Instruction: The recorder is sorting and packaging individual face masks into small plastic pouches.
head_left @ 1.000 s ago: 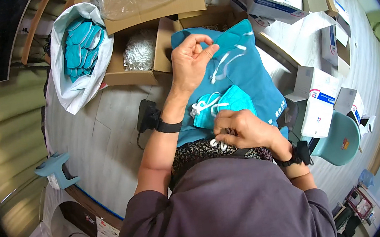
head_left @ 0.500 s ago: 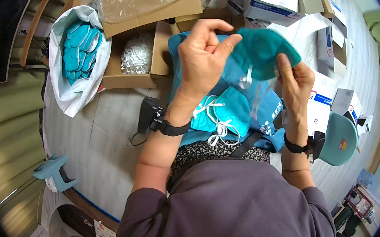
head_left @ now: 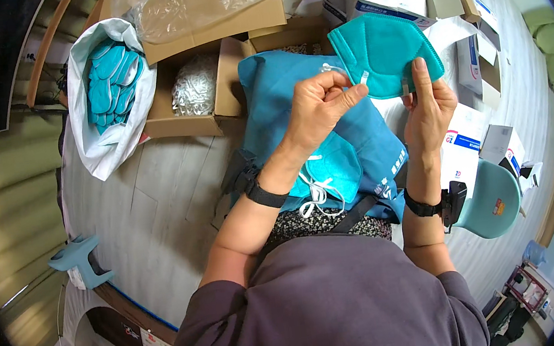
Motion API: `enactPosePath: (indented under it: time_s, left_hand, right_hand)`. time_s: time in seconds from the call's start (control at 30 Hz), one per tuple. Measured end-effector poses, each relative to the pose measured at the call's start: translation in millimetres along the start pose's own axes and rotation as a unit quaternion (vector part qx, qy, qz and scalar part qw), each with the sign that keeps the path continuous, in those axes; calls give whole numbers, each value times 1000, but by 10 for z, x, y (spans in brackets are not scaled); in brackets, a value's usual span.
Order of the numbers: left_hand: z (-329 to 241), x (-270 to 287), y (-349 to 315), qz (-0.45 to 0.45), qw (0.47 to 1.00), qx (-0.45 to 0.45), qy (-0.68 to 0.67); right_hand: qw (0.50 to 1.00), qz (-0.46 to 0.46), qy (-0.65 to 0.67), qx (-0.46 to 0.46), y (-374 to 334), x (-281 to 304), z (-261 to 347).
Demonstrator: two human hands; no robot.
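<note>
A teal folded face mask (head_left: 383, 51) is held up in front of me. My right hand (head_left: 430, 104) grips its lower right edge between thumb and fingers, beside a small clear piece. My left hand (head_left: 324, 103) is closed in a pinch at the mask's lower left edge, on a small clear plastic clip (head_left: 364, 77). Behind those fingers a bit of white or clear material (head_left: 329, 67) shows. Below, on the blue cloth bag (head_left: 273, 81) over my lap, lie teal masks (head_left: 337, 159) with white straps (head_left: 320, 192).
At the left stand a white sack (head_left: 90, 150) of teal masks and a cardboard box (head_left: 183, 127) holding a bag of clear small parts (head_left: 195, 86). White and blue boxes (head_left: 460, 159) and a pale green stool (head_left: 495, 199) are at the right. Another stool (head_left: 80, 257) stands lower left.
The mask has turned to show its broad side and come to rest. My left hand has moved down and right to the mask's edge. The dangling blurred straps are no longer seen below it.
</note>
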State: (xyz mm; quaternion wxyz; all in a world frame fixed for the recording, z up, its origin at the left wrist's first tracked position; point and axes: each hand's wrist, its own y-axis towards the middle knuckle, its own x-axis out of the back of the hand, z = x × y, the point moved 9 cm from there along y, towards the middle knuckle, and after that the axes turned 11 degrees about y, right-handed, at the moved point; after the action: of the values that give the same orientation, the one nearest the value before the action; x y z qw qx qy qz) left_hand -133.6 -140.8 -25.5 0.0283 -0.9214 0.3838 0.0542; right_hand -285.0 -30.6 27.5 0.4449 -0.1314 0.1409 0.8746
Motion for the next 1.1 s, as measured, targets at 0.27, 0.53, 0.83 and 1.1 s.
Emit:
enactPosePath:
  time_s: [0.27,0.53,0.83,1.1]
  left_hand:
    - [45,-293,-111,16,997,46,-58]
    - [-35,-367,-97,-36,997,-30,-58]
    - [-648,-164,-358,120,983,-99,93]
    - [-1186,141,-428,104,969,-171,-144]
  right_hand:
    - [999,-25,31,-9,-98,-29,-241]
    - [999,-45,25,-9,-193,-77,-389]
    - [992,-106,37,-52,43,356,-412]
    - [962,-121,131,-206,-122,514,-903]
